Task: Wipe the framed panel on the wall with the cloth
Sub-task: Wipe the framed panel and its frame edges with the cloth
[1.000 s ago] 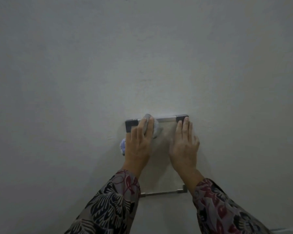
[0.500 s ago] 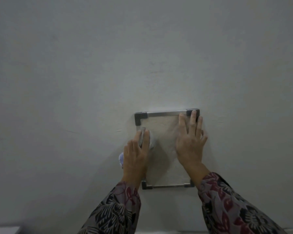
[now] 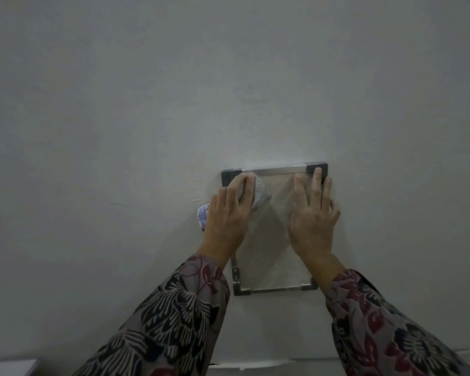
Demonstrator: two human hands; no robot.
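Left hand (image 3: pixel 228 218) presses cloth (image 3: pixel 258 192) on panel (image 3: pixel 272 256).

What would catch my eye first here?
Two hands pressed on a small framed panel low on a bare grey wall. The left hand pushes a crumpled cloth into the panel's top left corner; the right hand lies flat near the top right. Bold flowered sleeves fill the bottom.
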